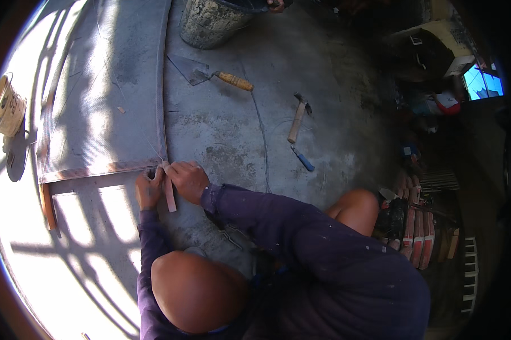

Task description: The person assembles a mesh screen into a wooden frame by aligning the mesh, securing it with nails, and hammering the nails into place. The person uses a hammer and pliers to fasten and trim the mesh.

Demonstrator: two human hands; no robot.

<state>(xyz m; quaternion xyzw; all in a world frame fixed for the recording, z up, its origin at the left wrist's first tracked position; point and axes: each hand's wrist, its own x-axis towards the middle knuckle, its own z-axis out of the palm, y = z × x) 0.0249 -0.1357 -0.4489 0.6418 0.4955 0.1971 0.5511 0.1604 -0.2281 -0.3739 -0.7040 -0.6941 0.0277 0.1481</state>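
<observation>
A wooden frame with wire mesh stretched over it lies on the concrete floor. At its near right corner both of my hands meet. My left hand is closed by the near rail, fingers curled; what it holds is hidden. My right hand pinches at the corner joint, and I cannot make out what is between its fingertips. Thin wire ends stick up just beyond the fingers. Below the hands, the end of a wooden strip juts out past the corner.
Right of the frame lie a brick trowel, a claw hammer and a blue-handled tool. Another person's hand is at the rim of a mortar-stained bucket. A smaller bucket stands far left. Stacked bags sit at the right.
</observation>
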